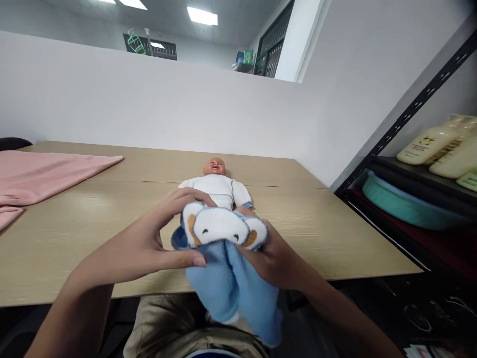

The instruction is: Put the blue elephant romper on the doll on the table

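A baby doll (218, 185) in a white top lies on its back on the wooden table (93, 223), head pointing away from me. Over its lower body I hold a small blue fleece garment (227, 278) with a white animal face patch (219, 226). My left hand (156, 243) grips the garment's left edge, thumb and fingers closed on it. My right hand (278, 258) grips the right side from underneath, fingers wrapped in the cloth. The doll's legs are hidden behind the garment and my hands.
A pink cloth (40, 174) lies spread at the table's left end. A dark metal shelf (417, 164) stands at the right, holding cream bottles (436, 144) and a teal basin (402, 204). A white partition wall (149, 109) runs behind the table.
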